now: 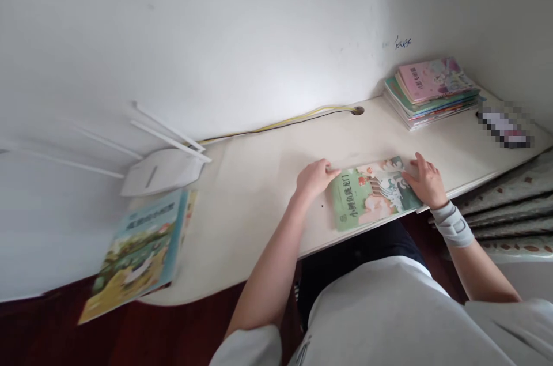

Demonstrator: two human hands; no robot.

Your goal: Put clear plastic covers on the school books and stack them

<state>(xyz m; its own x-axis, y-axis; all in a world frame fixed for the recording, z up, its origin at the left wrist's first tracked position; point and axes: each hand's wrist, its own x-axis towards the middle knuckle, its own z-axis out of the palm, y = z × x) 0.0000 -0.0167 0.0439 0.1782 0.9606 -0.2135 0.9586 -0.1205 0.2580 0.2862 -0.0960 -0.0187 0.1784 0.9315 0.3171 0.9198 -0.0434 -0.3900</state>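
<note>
Picture book (pixel 371 196) with a green cover, lying flat on the bench (pixel 259 193), close to its near edge and between both hands. Left hand (pixel 315 178) at the book's left edge, fingers lightly curled against it; right hand (pixel 425 181), with a grey wrist brace (pixel 451 225), spread over the cover's right side. Neither hand clenched, no firm grip showing, both open and resting on the book. For tidy handling of so thin a book, flat, even contact from both sides and the cover kept square to the bench edge. Closest thing to a container: a round cable grommet (pixel 358 110) set in the far side of the bench, a yellow cable (pixel 276 121) running from it leftward along the wall. At far right, a stack of books (pixel 432 92), pink cover on top. At near left, a second picture book (pixel 140 253), tilted and overhanging the bench edge, just beside a white Wi-Fi router (pixel 162 173). At right, a pixelated object (pixel 505 127), impossible to identify.
</note>
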